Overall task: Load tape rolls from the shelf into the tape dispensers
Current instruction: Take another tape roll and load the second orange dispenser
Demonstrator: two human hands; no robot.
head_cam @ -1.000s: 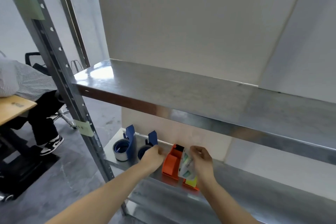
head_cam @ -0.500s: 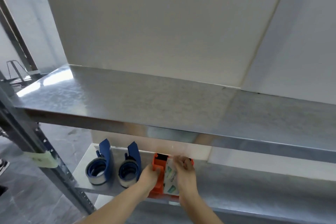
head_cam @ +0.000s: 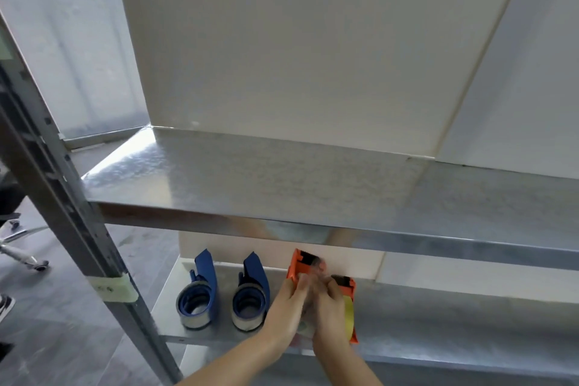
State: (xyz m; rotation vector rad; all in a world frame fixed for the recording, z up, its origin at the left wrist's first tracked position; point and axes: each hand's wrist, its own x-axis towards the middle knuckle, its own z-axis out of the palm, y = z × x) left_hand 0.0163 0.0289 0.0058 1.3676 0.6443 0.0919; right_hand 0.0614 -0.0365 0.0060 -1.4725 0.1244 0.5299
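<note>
1. On the lower grey metal shelf (head_cam: 438,316), at 6 o'clock, both hands have closed together over the orange plastic tape dispenser (head_cam: 297,266).
2. Left hand (head_cam: 286,307) and right hand (head_cam: 330,307) now hide the printed tape roll; what each grips I cannot tell.
3. Probably the roll is being seated; two blue loaded dispensers (head_cam: 250,298) stand at 9 o'clock.

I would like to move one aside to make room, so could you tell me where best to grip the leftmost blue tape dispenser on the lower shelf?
Probably by the upright blue handle of the leftmost blue dispenser, coming from above and the front. The handle rises clear behind the tape roll, with open space on its left and a gap to the second blue dispenser.
</note>
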